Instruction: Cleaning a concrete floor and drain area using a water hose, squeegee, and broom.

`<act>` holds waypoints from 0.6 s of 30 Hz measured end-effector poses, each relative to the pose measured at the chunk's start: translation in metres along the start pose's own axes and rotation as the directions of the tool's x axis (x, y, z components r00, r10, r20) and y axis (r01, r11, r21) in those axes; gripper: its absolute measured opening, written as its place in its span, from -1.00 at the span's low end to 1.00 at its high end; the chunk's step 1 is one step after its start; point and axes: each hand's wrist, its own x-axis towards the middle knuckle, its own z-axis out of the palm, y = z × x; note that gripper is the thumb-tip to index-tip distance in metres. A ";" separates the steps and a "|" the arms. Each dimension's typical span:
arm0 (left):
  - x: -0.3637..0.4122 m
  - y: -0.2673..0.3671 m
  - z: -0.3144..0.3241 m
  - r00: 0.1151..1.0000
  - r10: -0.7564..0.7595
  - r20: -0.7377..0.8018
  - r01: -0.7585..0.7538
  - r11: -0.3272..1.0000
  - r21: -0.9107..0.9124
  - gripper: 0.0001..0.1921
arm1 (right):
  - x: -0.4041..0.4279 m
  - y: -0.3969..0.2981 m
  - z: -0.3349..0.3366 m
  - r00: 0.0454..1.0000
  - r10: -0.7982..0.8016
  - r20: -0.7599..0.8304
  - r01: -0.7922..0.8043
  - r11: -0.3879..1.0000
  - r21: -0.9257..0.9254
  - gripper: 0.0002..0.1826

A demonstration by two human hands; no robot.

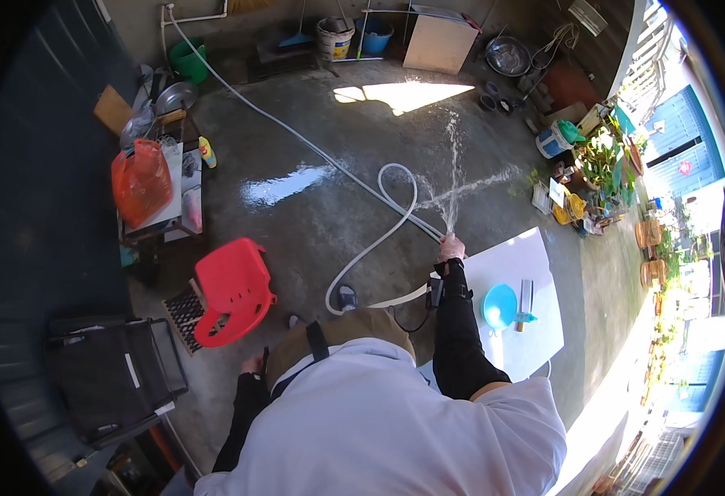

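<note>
In my right hand (452, 247) I grip the end of a pale hose (263, 114), held out in front of me. Water (454, 167) sprays from it onto the wet concrete floor (313, 239), splitting into several streams. The hose runs back to a pipe by the far wall and makes a loop on the floor ahead of my feet. My left hand (252, 364) hangs low at my side, nearest to a red plastic chair (238, 282); its fingers are too small and shadowed to read.
Beside my right arm stands a white table (539, 266) with a light-blue bowl (499, 306) on it. At left, an orange plastic bag (142, 183) rests on a small table. Buckets (336, 40) and a board (441, 42) line the far wall. Potted plants (607, 161) stand at right.
</note>
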 end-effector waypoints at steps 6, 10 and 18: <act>0.061 -0.057 0.038 0.975 -0.124 0.184 0.216 0.712 -0.668 -0.72 | 0.013 -0.017 -0.011 0.984 -0.160 -0.084 0.153 0.985 -0.085 -0.67; 0.066 -0.069 0.042 0.950 -0.158 0.268 0.311 0.541 -0.782 -0.73 | 0.008 -0.037 -0.010 0.989 -0.135 -0.063 0.135 0.991 -0.009 -0.67; -0.018 0.022 -0.012 0.998 -0.051 0.021 0.049 0.995 0.087 -0.74 | 0.003 -0.059 -0.011 0.996 0.010 0.086 -0.025 0.985 0.172 -0.76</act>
